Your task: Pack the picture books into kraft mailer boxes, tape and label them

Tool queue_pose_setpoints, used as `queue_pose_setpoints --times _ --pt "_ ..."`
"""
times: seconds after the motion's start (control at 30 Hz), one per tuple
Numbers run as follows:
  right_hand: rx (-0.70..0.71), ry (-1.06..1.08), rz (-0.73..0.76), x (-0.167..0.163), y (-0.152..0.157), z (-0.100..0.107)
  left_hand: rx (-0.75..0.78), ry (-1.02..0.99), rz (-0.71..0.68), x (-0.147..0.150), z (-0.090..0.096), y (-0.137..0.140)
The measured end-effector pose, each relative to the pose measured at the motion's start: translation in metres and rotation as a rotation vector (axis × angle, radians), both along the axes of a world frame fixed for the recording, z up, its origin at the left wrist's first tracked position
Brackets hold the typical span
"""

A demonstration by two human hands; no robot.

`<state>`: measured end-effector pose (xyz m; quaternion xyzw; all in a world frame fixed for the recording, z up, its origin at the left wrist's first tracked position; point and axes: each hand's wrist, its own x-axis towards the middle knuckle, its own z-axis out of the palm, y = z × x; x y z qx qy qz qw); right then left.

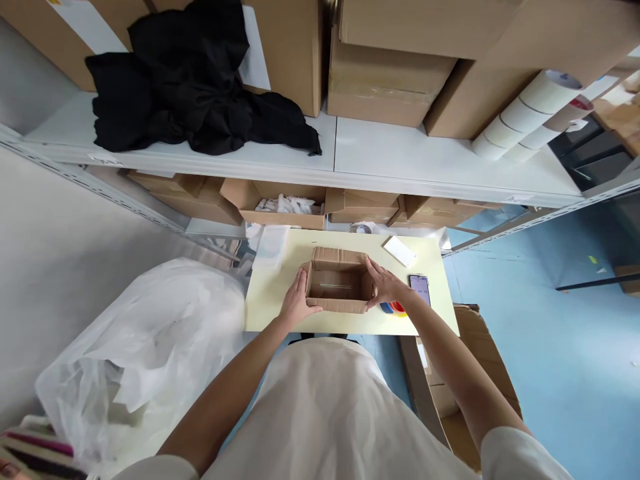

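An open cardboard box rests on the pale yellow tabletop, its top facing me and its inside bare apart from a thin light line across the bottom. My left hand grips its left side, with the thumb along the near edge. Around the right side, my right hand holds the box with fingers on the far corner and thumb at the near corner. Beside my right wrist lies a tape dispenser in blue, red and yellow, partly covered by the arm. A phone lies just right of it.
A small white box lies at the table's back right. Above stands a shelf with black cloth, cartons and tape rolls. A large plastic bag is at left; an open carton stands on the floor at right.
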<state>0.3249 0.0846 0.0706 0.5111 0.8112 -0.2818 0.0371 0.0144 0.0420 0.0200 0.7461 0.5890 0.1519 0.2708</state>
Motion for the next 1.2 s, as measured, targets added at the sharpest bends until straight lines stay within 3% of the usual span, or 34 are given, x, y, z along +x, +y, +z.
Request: queue_pose_setpoints --times 0.13,0.3,0.43,0.6,0.67,0.77,0.83,0.93,1.07,1.2 --pt "-0.024 -0.021 -0.008 0.001 0.000 0.001 -0.023 0.003 0.036 0.001 0.000 0.002" --pt "0.079 -0.150 -0.090 -0.001 -0.016 0.003 -0.050 0.077 -0.002 -0.007 0.013 0.005" --pt "0.162 -0.148 -0.284 -0.005 -0.045 -0.005 -0.061 0.106 -0.011 -0.013 0.020 0.005" --pt "0.118 0.083 -0.515 -0.023 -0.076 -0.022 0.008 -0.001 0.017 -0.028 0.018 0.008" --pt "0.101 0.138 -0.587 -0.031 -0.079 -0.025 0.021 -0.074 0.098 -0.042 0.012 0.017" --pt "0.105 0.137 -0.650 -0.039 -0.079 -0.025 -0.051 -0.134 0.347 -0.069 -0.002 0.041" --pt "0.111 0.126 -0.663 -0.042 -0.078 -0.026 -0.138 -0.108 0.539 -0.086 -0.014 0.065" --pt "0.119 0.110 -0.665 -0.043 -0.081 -0.028 -0.293 -0.008 0.717 -0.104 -0.033 0.103" --pt "0.129 0.096 -0.671 -0.043 -0.087 -0.029 -0.402 0.050 0.783 -0.113 -0.057 0.142" --pt "0.179 0.117 -0.669 -0.048 -0.090 -0.027 -0.445 0.105 0.827 -0.113 -0.071 0.158"
